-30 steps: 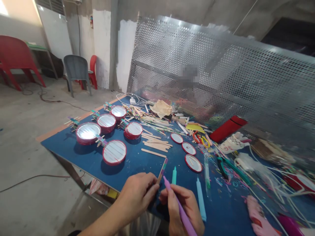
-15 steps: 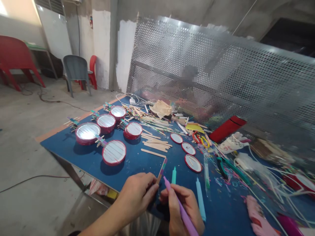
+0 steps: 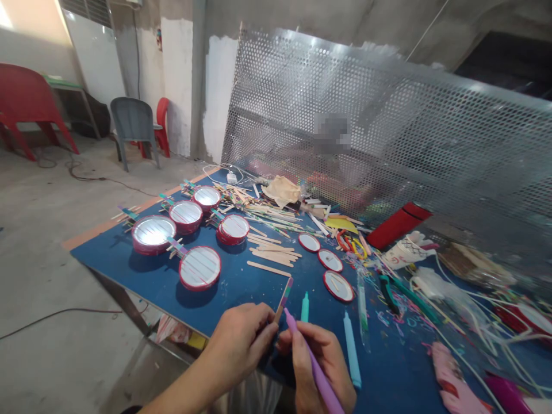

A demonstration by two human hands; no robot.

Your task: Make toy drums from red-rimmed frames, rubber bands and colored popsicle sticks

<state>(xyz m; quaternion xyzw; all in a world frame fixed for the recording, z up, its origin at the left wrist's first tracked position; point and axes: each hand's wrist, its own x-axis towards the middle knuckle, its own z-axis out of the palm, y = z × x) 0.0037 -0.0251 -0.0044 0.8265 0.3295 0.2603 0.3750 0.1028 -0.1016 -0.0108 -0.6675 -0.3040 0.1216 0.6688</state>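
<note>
Near the table's front edge, my left hand [image 3: 244, 336] pinches a wooden craft stick [image 3: 283, 299] whose upper end is coloured purple and green. My right hand [image 3: 321, 359] grips a purple marker [image 3: 317, 368], its tip at the stick's edge just beyond my left fingers. Beside the right hand lie a teal marker [image 3: 305, 307] and a light blue marker [image 3: 352, 351]. Plain craft sticks [image 3: 271, 253] are spread a little farther away. To the left sit several red-rimmed round pieces with strings and stick necks, the nearest being a banjo-like one [image 3: 199, 268].
Three red-rimmed discs [image 3: 330, 260] lie right of the sticks. Green-handled pliers [image 3: 409, 299], a red cylinder [image 3: 399, 225], a paper cup [image 3: 407, 251] and a pink glue gun [image 3: 455, 376] crowd the right side. A perforated metal panel [image 3: 276, 98] stands behind the table [image 3: 159, 287].
The purple marker and my right hand have shifted slightly left, bringing the tip down along the stick. My left hand and the stick stay almost still.
</note>
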